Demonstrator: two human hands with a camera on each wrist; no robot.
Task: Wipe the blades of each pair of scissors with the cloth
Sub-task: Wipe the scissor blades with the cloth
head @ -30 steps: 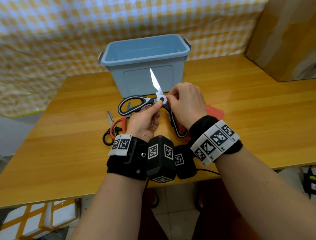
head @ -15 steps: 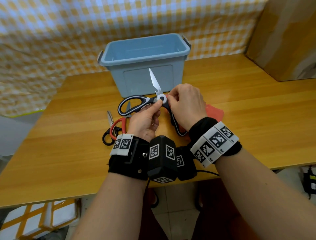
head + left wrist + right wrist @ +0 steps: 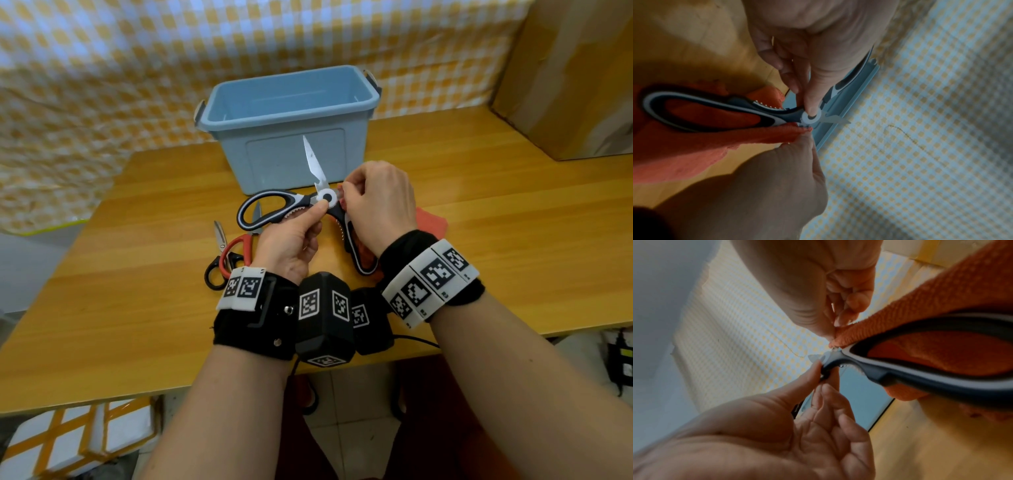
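Pinched at the pivot by the left hand [image 3: 291, 240], the black-and-white scissors [image 3: 274, 209] are held spread wide before the blue bin [image 3: 294, 150]; the orange cloth [image 3: 694, 154] is pinched against them by the right hand [image 3: 380, 202], bare table [image 3: 513, 246] lying right of the bin.

Nothing readable for you here.
Your wrist bands [image 3: 432, 280] carry only square coded markers (tiny print beneath them stays illegible).

Left hand [image 3: 291, 240] thumb and forefinger pinched, pointing 1 o'clock; right hand [image 3: 378, 202] fingers curled, pinching toward 9 o'clock. Forearms converge, wrists nearly touching.
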